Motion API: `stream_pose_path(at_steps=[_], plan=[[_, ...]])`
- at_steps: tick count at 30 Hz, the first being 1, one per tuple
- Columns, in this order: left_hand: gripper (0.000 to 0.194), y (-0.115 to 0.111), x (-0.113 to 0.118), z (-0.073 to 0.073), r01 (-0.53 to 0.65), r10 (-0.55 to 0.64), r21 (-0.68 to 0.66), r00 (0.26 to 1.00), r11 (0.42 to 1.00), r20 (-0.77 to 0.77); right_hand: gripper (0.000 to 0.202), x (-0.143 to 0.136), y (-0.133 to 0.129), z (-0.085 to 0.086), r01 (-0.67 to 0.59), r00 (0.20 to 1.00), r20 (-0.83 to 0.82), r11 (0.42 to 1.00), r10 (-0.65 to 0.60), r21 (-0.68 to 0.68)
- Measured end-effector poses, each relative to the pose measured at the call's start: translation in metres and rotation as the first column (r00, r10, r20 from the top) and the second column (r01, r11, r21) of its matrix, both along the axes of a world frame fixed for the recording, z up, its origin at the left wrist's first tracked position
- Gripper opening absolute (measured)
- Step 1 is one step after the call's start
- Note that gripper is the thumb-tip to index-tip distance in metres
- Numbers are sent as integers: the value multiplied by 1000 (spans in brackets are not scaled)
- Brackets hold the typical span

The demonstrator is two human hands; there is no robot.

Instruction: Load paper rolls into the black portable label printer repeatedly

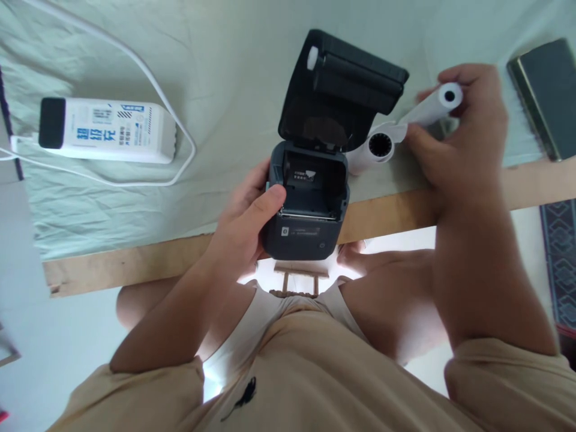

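Left hand [245, 231] grips open printer [308, 204] at table edge [135, 264]; right hand [459, 138] pinches paper roll [434, 107].
Roll's long axis runs left-right, core facing camera, just right of the raised lid [342, 84]; second roll [373, 150] beneath, open cloth [225, 78] left.

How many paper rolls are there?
2. One roll is held in the right hand. The other roll lies on the table beside the open printer, partly hidden behind its lid.

Cloth-covered wooden table [135, 264], pale floor [27, 372]
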State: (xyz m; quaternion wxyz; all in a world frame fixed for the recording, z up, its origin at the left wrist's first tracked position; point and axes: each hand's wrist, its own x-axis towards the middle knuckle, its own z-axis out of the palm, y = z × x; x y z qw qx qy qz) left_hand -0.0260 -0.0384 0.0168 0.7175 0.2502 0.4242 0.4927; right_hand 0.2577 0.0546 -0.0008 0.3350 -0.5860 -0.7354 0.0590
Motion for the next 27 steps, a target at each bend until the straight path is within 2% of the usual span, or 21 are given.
stream_pose_path(at_steps=[1,3,5,7,10,15,17,19,22,24,27], plan=[[33,0,0,1,2,-2,-4,1000,1000,-6,51,-3,-4,3,-1,1000,-11,994,2,108],[31,-1,1,3,15,-15,-11,1000,1000,-9,37,-15,-15,11,-13,996,-79,939,43,344],[30,-1,1,5,31,-31,-15,1000,999,-3,27,-31,-28,15,-74,987,-104,916,124,395],[31,-2,2,4,29,-28,-8,999,1000,20,24,-47,-37,13,-154,986,-17,940,167,306],[30,-2,1,1,15,-14,-5,998,1000,56,31,-60,-42,2,-157,986,84,978,146,141],[27,-3,-1,-4,-9,8,29,999,1000,42,48,-54,-38,-9,-176,984,-10,983,176,-46],[31,-3,0,-4,-19,19,29,1000,999,17,51,-51,-37,-7,-214,976,-60,976,211,-49],[32,-3,1,-3,-31,31,24,999,999,-8,45,-50,-38,-4,-242,970,-49,969,240,-43],[31,-3,2,-3,-35,36,29,999,999,-32,37,-51,-38,-1,-221,975,-21,975,221,-9],[30,-3,3,-3,-26,27,37,999,999,-36,45,-51,-39,-1,-194,979,-65,981,192,-18],[28,-3,1,-4,-24,25,41,1000,999,-8,54,-51,-38,-3,-224,973,-63,974,222,-22]])
